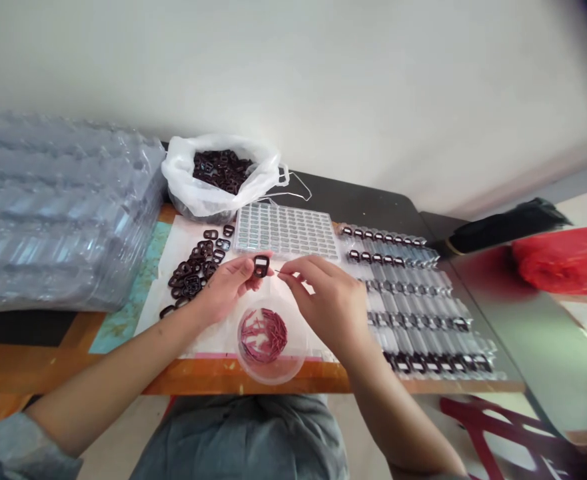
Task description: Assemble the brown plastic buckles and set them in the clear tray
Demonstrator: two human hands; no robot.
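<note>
Between the thumb and fingers of my left hand is a small dark buckle-like frame with a pale window, held upright. Just to its right, my right hand pinches a thin dark pin, its tip pointing at the frame's side, apart from it or barely touching; I cannot tell which. Below both hands stands a clear round tub with many thin reddish pins in it. Loose dark frames lie heaped on white paper left of my left hand.
Behind my hands lies a clear tray of small parts in rows. A white plastic bag holds more dark frames. Clear moulded trays, some slots filled with dark frames, lie at right. Wrapped clear trays are stacked at left; a red bag lies far right.
</note>
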